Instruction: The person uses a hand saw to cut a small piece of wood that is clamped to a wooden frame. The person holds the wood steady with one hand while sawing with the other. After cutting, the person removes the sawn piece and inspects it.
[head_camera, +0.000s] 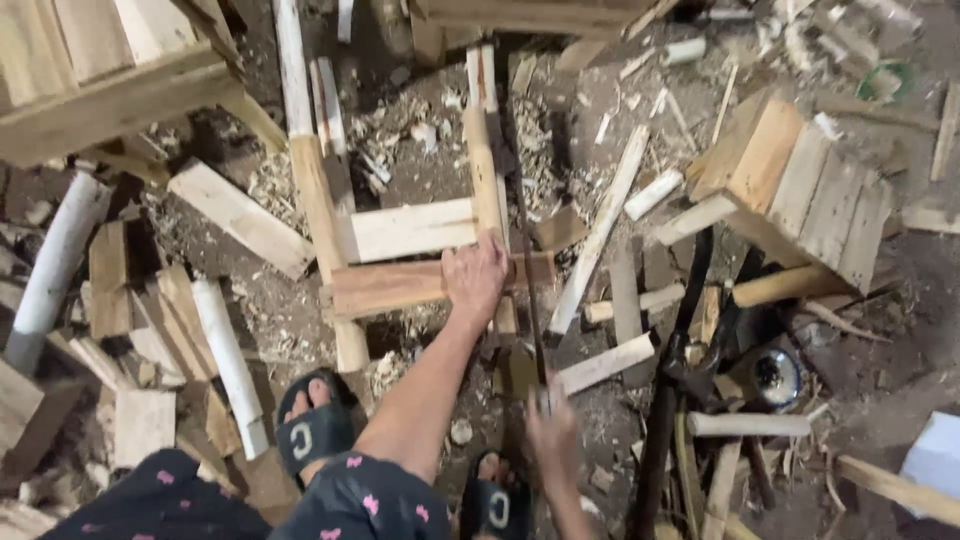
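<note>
Two hands work: left hand (475, 277) presses spread fingers flat on the reddish-brown crosswise wooden plank (400, 285), while right hand (553, 432), blurred, clamps a long thin dark blade (528, 280) running lengthwise just beside those fingers.

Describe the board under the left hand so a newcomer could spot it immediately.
Start at the ladder-like wooden frame lying on the shavings-strewn floor at centre. Two flat boards cross between its long rails; the left hand presses on the nearer one, the brown crosspiece. It is darker and redder than the pale crosspiece just beyond it.
</note>
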